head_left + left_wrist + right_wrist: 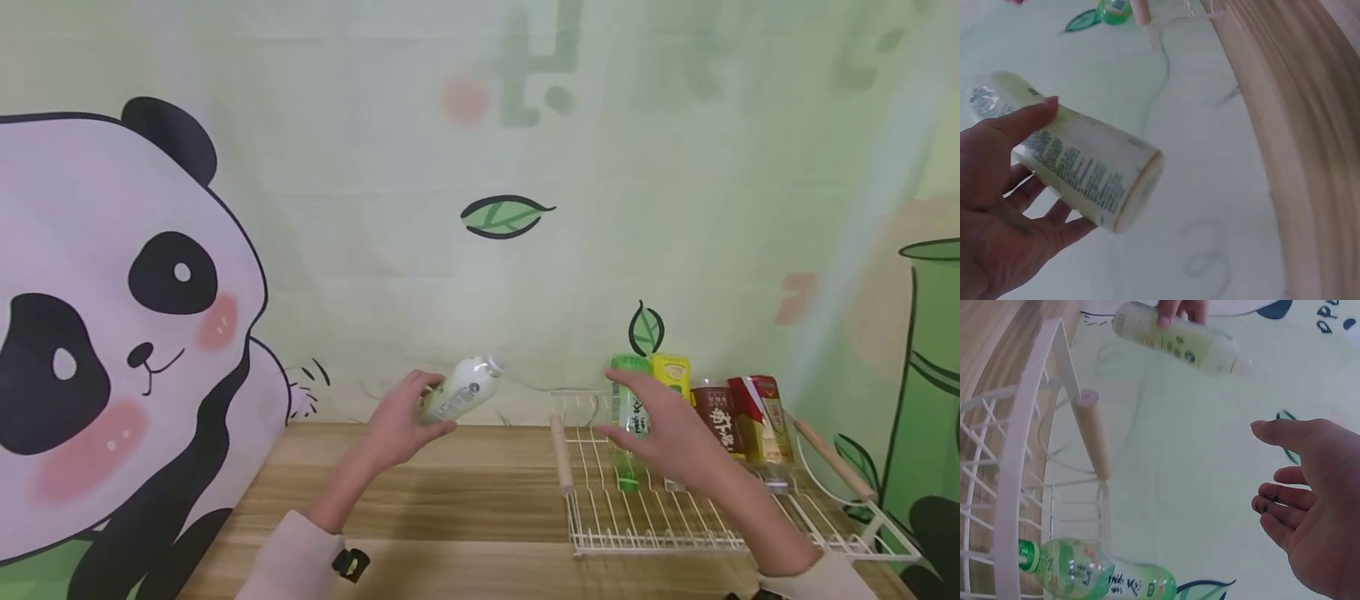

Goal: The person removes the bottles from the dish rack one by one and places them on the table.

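My left hand [405,423] grips a pale white-green bottle [465,388] with printed labels, tilted with its capped end up and to the right. In the left wrist view the thumb lies over the bottle [1085,153] and the fingers curl beneath it. The same bottle [1175,340] shows at the top of the right wrist view. My right hand [667,429] hovers above the left part of a white wire basket [645,546], thumb and fingers apart, holding nothing. Behind its fingertips in the head view a green drink bottle [628,421] stands upside down in the basket.
In the basket are also a yellow pack [671,373], a dark brown pack [717,417] and a red and gold box [761,417]. Wooden handles [561,454] flank the basket. It stands on a wooden table [450,500] before a panda-printed backdrop [375,208].
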Action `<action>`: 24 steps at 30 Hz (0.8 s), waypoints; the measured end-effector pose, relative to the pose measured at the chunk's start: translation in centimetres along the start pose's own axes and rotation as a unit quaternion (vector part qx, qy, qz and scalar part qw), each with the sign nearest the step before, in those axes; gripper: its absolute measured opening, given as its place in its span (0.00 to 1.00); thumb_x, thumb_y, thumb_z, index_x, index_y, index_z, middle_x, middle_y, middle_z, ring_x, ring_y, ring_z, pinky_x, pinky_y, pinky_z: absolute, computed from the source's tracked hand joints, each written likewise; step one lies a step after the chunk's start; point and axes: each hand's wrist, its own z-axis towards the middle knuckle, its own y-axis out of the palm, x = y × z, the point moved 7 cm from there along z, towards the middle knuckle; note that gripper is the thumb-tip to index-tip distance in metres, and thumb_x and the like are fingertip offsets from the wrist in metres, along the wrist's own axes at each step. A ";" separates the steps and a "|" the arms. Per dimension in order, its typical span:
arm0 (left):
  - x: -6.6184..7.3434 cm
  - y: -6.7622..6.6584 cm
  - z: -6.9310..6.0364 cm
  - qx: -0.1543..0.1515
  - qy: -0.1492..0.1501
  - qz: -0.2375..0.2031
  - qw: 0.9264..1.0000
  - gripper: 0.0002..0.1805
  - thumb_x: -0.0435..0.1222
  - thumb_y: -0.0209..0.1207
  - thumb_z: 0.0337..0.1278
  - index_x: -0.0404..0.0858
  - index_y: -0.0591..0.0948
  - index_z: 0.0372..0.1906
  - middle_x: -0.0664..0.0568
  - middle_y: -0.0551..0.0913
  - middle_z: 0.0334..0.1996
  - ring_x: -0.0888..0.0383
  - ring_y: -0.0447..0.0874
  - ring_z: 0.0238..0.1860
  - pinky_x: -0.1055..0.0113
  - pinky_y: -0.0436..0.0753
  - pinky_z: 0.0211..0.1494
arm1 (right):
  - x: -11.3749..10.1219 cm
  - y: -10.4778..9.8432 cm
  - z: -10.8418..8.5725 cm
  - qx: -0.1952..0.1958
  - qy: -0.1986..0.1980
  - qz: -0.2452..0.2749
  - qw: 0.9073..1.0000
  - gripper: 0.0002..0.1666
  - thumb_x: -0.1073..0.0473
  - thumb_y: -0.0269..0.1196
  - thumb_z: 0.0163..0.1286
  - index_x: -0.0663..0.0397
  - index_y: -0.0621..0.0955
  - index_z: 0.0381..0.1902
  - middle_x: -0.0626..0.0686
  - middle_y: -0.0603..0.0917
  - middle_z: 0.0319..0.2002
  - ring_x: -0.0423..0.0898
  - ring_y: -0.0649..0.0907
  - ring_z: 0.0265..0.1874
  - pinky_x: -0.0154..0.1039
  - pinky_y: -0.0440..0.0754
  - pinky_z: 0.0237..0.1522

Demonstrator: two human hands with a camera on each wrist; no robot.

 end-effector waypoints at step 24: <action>-18.6 -4.4 -8.3 0.207 -0.276 -0.141 0.928 0.41 0.41 0.71 0.67 0.33 0.66 0.78 0.33 0.70 0.74 0.34 0.67 0.74 0.37 0.69 0.75 | 10.6 3.6 -2.3 -0.008 0.213 0.045 0.976 0.52 0.41 0.69 0.75 0.70 0.62 0.79 0.75 0.69 0.73 0.74 0.69 0.71 0.73 0.71 0.67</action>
